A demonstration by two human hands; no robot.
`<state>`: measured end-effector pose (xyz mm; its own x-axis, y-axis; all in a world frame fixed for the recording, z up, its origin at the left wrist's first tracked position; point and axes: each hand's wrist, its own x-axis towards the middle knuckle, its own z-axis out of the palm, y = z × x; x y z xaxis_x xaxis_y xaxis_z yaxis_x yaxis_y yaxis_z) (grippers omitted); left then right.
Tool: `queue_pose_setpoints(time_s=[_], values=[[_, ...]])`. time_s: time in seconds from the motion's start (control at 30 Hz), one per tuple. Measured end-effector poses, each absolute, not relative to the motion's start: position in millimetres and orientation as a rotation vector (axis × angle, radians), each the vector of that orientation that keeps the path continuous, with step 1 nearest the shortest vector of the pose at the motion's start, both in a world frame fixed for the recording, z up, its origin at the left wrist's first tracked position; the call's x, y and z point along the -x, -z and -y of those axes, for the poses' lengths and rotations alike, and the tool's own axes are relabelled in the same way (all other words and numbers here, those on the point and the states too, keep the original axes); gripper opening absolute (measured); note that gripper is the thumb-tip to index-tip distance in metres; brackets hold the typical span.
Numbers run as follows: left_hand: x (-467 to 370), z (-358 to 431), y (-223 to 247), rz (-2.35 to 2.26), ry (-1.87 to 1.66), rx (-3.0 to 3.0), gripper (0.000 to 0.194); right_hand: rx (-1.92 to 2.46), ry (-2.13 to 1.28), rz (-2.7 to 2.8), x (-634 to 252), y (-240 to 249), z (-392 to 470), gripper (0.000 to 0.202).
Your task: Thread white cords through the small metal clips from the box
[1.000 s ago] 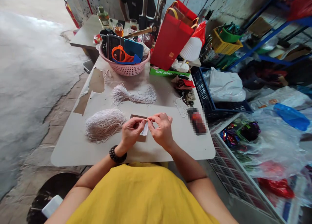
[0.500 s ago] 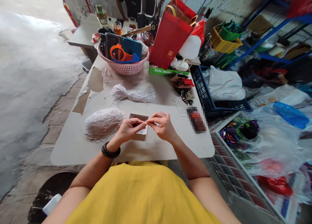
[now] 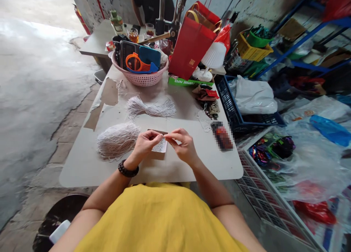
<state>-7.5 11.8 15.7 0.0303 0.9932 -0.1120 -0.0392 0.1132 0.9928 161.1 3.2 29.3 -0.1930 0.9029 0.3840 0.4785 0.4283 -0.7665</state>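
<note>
My left hand (image 3: 148,141) and my right hand (image 3: 182,144) meet fingertip to fingertip over a small open box (image 3: 157,155) on the table. Both pinch at the same spot; whatever lies between the fingers is too small to make out. Small pale pieces show inside the box, partly covered by my hands. Left of my left hand lies a thick bundle of white string (image 3: 117,139). A second bundle of white string (image 3: 150,106), narrower in its middle, lies beyond the box. A dark beaded bracelet circles my left wrist.
A pink basket (image 3: 145,79) of items and a red paper bag (image 3: 190,44) stand at the table's back. A pixelated object (image 3: 222,136) lies at right, with a blue crate (image 3: 246,118) and a white crate (image 3: 270,204) beside the table. Another person (image 3: 153,5) is behind.
The fingers of my right hand have shifted slightly and spread a little more, while both hands stay together over the box. The whole view has moved slightly.
</note>
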Motion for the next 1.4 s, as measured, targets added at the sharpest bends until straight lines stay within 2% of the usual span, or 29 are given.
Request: queue_pose_setpoints(time_s=[0.1,0.2,0.47,0.6,0.7,1.0,1.17,1.4], values=[[7,-10,-17,-1.200,-1.149,-1.104,0.031,1.223,-0.346,1.997,-154,-27,3,0.017],[8,-7,-18,-1.188,-1.149,-1.154,0.030,1.307,-0.245,2.062,-151,-28,4,0.018],[7,1,-14,-1.348,-1.271,-1.605,0.015,1.406,-0.373,1.932,-147,-34,4,0.006],[6,2,-14,-1.325,-1.300,-1.711,0.012,1.448,-0.417,1.896,-144,-35,2,0.007],[4,3,-16,-1.355,-1.289,-1.540,0.013,1.424,-0.555,1.806,-143,-38,0,0.004],[0,1,-23,-1.166,-1.080,-0.865,0.039,1.264,-1.234,1.211,-137,-22,-10,0.006],[2,1,-30,-1.120,-1.025,-0.933,0.041,1.114,-1.485,0.920,-136,-25,-11,0.011],[10,1,-31,-1.162,-1.061,-1.109,0.035,1.064,-1.516,0.869,-142,-22,-9,0.014]])
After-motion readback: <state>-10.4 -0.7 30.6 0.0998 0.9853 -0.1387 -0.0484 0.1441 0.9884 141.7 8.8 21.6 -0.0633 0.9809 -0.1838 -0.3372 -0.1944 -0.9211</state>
